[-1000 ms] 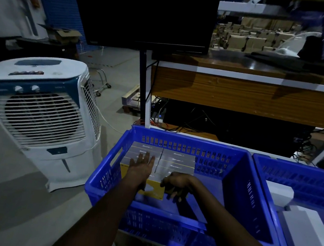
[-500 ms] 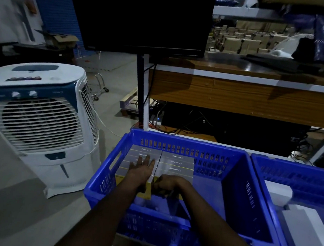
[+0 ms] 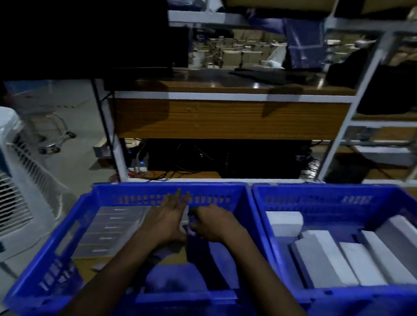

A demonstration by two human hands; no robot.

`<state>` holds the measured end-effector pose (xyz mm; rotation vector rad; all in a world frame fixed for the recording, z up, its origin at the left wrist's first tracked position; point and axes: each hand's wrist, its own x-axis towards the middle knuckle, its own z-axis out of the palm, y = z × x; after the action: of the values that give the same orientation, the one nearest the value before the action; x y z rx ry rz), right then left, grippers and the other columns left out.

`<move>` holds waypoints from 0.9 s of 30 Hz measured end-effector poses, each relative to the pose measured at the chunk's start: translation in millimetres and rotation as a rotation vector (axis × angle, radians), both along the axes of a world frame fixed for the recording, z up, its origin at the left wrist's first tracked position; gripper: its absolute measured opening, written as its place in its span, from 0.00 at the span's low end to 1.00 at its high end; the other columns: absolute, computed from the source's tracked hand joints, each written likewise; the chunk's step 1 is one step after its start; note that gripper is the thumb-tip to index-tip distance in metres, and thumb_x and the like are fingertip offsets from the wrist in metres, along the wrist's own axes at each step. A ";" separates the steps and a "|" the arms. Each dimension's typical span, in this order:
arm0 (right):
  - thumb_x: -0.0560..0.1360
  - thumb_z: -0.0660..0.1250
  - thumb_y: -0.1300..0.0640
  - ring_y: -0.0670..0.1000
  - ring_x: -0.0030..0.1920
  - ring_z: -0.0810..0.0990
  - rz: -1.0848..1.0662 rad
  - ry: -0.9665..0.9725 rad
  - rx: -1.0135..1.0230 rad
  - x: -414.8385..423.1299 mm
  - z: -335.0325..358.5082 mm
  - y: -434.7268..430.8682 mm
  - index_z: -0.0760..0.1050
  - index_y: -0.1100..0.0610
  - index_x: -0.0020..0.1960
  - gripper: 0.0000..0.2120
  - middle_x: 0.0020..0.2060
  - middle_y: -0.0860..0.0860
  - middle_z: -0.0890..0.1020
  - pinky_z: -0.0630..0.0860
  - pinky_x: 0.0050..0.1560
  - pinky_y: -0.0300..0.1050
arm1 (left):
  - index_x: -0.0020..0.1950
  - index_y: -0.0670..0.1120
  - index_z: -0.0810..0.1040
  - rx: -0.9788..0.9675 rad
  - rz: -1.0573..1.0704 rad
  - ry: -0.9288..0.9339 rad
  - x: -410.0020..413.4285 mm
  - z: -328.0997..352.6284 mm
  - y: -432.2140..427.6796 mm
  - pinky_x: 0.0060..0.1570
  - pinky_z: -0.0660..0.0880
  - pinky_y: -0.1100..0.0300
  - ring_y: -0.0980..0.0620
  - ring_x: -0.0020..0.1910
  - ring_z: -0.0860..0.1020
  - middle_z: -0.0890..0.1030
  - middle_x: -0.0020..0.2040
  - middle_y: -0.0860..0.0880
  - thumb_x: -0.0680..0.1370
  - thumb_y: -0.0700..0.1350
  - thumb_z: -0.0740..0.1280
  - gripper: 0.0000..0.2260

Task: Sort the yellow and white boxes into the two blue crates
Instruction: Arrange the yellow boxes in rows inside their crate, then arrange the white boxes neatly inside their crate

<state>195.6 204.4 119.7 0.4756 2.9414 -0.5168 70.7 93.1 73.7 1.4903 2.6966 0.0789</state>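
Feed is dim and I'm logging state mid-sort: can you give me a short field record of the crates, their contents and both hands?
left crate: holds a row of yellow boxes along its left side
right crate: holds white boxes, several side by side
left hand: inside left crate, fingers straight, pointing at far wall
right hand: inside left crate, beside left hand, fingers curled; too blurred to tell whether it holds anything
surroundings: air cooler left of the crates
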 end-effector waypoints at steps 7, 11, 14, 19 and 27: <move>0.78 0.61 0.50 0.57 0.66 0.73 -0.026 0.171 0.107 94.9 30.7 83.4 0.68 0.49 0.71 0.21 0.66 0.53 0.76 0.73 0.58 0.53 | 0.80 0.52 0.42 0.141 -0.012 -0.058 70.4 20.7 95.7 0.72 0.63 0.43 0.47 0.79 0.52 0.42 0.81 0.48 0.68 0.55 0.74 0.51; 0.78 0.62 0.50 0.55 0.63 0.75 -0.027 0.254 0.073 145.2 25.8 134.8 0.72 0.48 0.68 0.19 0.64 0.50 0.78 0.74 0.57 0.52 | 0.80 0.51 0.47 0.288 -0.055 -0.135 129.9 21.7 150.4 0.73 0.61 0.43 0.49 0.79 0.52 0.48 0.81 0.48 0.69 0.55 0.70 0.47; 0.78 0.63 0.51 0.53 0.59 0.78 -0.054 0.253 0.010 177.7 17.5 174.7 0.73 0.49 0.68 0.18 0.63 0.48 0.79 0.75 0.55 0.50 | 0.80 0.51 0.47 0.320 -0.083 -0.176 168.7 20.3 186.7 0.72 0.63 0.49 0.51 0.79 0.51 0.49 0.81 0.50 0.73 0.53 0.71 0.44; 0.78 0.64 0.53 0.52 0.54 0.80 -0.140 0.232 -0.076 215.6 2.4 236.4 0.75 0.53 0.66 0.16 0.60 0.50 0.81 0.76 0.56 0.49 | 0.80 0.50 0.48 0.244 -0.093 -0.218 207.8 17.8 233.8 0.73 0.61 0.47 0.48 0.79 0.53 0.50 0.81 0.48 0.74 0.54 0.70 0.43; 0.76 0.65 0.59 0.51 0.55 0.80 -0.349 0.254 -0.235 247.3 -20.8 287.9 0.78 0.55 0.61 0.14 0.56 0.51 0.82 0.76 0.57 0.46 | 0.77 0.51 0.59 0.231 0.005 -0.298 237.7 5.9 277.6 0.65 0.68 0.51 0.44 0.72 0.66 0.63 0.75 0.45 0.74 0.55 0.68 0.34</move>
<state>443.0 492.3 98.9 0.9635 2.9806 -1.0186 308.4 370.7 79.6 1.3935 2.5165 0.5813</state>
